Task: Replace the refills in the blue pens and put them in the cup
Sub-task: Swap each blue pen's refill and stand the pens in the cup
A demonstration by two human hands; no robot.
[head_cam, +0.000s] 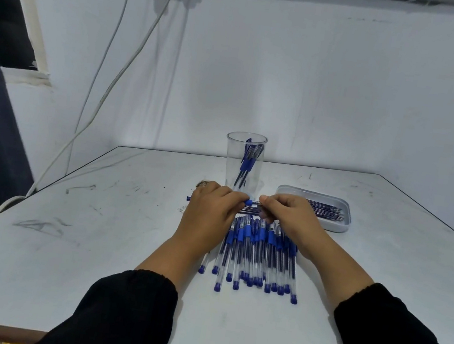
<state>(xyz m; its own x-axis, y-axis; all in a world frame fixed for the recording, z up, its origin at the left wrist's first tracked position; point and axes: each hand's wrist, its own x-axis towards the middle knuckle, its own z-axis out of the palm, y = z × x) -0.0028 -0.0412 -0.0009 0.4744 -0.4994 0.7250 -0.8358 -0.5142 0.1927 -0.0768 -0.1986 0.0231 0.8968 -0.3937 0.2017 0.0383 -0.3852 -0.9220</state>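
While both hands grip one blue pen (249, 203) mid-desk, left hand (211, 209) on its barrel, right hand (290, 215) pinching the tip, pulling straight should avoid bending the refill; the cup (243, 164) stands just behind.

A single head-worn wide-angle camera looks forward and down from the near edge of the white surface (85, 283), close above it, facing the far edge and the wall (321, 83) behind.
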